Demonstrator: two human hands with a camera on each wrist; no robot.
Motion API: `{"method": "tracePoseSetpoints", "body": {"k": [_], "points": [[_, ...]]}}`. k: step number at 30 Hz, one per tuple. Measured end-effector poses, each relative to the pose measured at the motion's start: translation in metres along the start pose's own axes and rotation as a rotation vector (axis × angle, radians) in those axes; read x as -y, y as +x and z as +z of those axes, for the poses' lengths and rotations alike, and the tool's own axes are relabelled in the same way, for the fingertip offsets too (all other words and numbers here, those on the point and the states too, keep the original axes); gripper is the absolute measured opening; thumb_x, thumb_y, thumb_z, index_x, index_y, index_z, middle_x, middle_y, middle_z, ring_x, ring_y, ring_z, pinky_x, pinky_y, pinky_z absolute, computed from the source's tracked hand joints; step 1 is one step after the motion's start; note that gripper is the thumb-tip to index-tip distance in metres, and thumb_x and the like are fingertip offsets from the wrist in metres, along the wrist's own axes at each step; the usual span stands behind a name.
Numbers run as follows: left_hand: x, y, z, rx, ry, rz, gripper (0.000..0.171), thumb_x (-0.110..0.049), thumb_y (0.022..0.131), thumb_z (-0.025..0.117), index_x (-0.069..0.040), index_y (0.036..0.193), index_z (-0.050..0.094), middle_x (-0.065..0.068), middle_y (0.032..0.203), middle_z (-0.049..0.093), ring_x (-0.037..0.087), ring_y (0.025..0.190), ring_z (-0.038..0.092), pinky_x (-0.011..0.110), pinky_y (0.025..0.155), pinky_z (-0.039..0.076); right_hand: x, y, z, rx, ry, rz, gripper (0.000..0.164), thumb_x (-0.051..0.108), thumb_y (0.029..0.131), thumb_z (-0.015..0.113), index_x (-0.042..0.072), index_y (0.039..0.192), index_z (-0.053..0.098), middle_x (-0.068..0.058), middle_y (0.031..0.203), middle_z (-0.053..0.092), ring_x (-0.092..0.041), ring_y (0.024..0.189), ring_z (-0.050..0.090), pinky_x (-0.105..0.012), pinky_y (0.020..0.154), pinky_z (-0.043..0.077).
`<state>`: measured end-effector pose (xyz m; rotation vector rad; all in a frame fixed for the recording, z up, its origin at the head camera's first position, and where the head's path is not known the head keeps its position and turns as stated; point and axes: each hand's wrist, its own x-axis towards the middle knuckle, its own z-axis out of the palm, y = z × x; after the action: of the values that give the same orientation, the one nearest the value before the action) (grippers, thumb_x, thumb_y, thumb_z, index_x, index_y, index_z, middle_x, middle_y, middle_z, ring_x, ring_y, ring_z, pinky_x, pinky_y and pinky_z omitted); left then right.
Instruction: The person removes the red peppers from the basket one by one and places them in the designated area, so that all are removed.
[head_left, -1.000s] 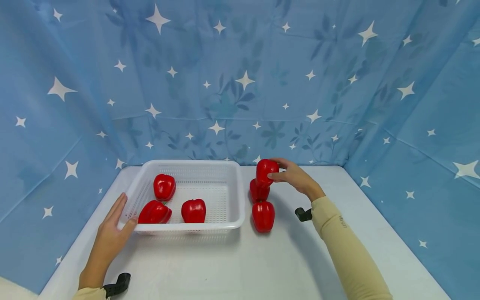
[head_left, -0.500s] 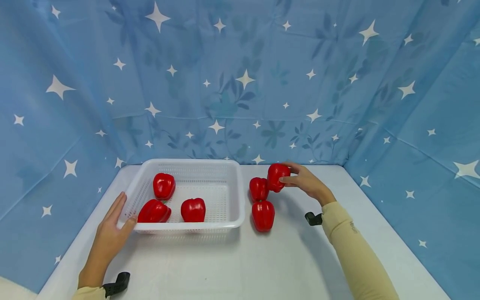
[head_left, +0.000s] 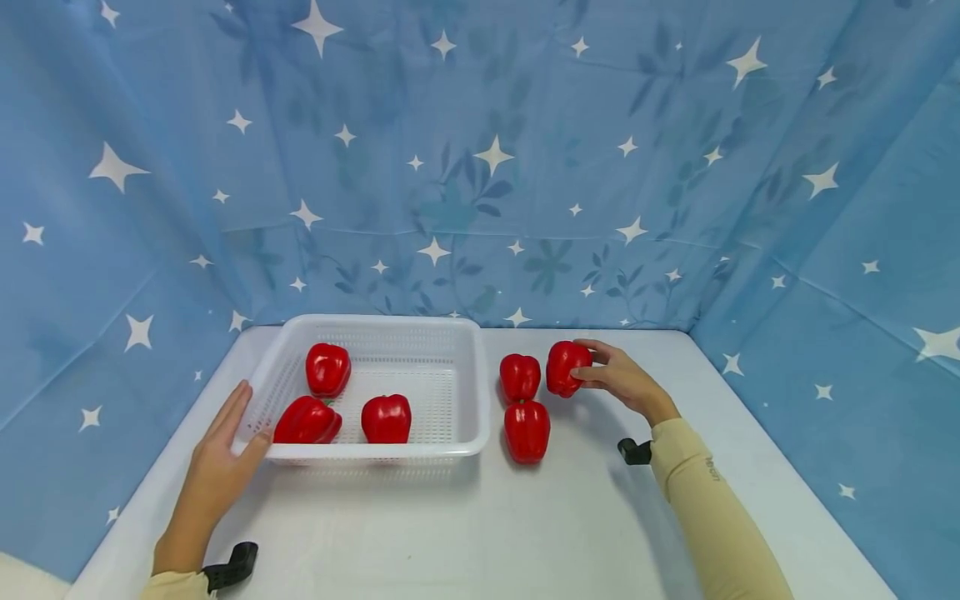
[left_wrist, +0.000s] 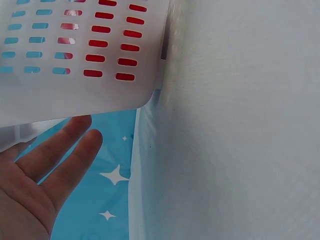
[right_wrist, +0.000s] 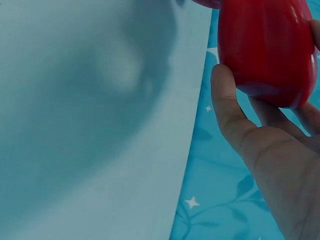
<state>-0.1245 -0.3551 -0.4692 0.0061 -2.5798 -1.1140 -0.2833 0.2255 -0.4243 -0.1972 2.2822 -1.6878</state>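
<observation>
In the head view my right hand [head_left: 621, 382] grips a red bell pepper [head_left: 567, 368] between thumb and fingers, low over the back right of the table. The right wrist view shows the held bell pepper [right_wrist: 267, 50] with the fingers around its lower part. Just left of it are two more red bell peppers, one farther back [head_left: 519, 377] and one nearer [head_left: 527, 432]. My left hand [head_left: 217, 462] lies at the left front corner of a white plastic basket [head_left: 375, 452], fingers straight along its side and thumb at the front rim.
Three red bell peppers lie in the basket: one at the back left [head_left: 327, 370], one at the front left [head_left: 307, 420], one near the middle [head_left: 386, 419]. A blue star-patterned curtain [head_left: 450, 167] encloses the white table [head_left: 375, 533] at the back and sides.
The right hand has carried its bell pepper rightward and down, from above the back pepper to a spot right of it. The left hand and the basket have stayed in place.
</observation>
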Motion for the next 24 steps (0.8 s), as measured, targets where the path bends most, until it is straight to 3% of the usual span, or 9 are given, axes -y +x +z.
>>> {"method": "tracePoseSetpoints", "body": {"k": [7, 17, 24], "points": [[-0.001, -0.001, -0.001, 0.001, 0.002, -0.001, 0.08, -0.02, 0.104, 0.059, -0.011, 0.173, 0.019, 0.02, 0.176, 0.019, 0.059, 0.151, 0.029, 0.078, 0.091, 0.043, -0.015, 0.002, -0.002, 0.016, -0.001, 0.021, 0.083, 0.009, 0.098, 0.073, -0.001, 0.167, 0.027, -0.03, 0.161, 0.036, -0.046, 0.137, 0.048, -0.061, 0.115, 0.044], [0.0, -0.001, 0.0, -0.006, 0.003, 0.007, 0.079, -0.021, 0.104, 0.058, -0.01, 0.172, 0.02, 0.02, 0.176, 0.02, 0.06, 0.15, 0.03, 0.077, 0.09, 0.044, -0.023, 0.006, 0.003, 0.029, -0.126, 0.072, 0.088, 0.011, 0.093, 0.077, 0.001, 0.167, 0.03, -0.03, 0.164, 0.031, -0.051, 0.147, 0.035, -0.059, 0.112, 0.049], [0.0, -0.001, 0.001, -0.018, 0.0, 0.017, 0.078, -0.022, 0.103, 0.058, -0.009, 0.172, 0.023, 0.02, 0.175, 0.022, 0.059, 0.15, 0.031, 0.078, 0.092, 0.042, -0.024, 0.009, 0.005, 0.04, -0.187, 0.062, 0.088, 0.011, 0.094, 0.075, 0.002, 0.168, 0.028, -0.03, 0.165, 0.03, -0.052, 0.149, 0.03, -0.064, 0.115, 0.043]]}}
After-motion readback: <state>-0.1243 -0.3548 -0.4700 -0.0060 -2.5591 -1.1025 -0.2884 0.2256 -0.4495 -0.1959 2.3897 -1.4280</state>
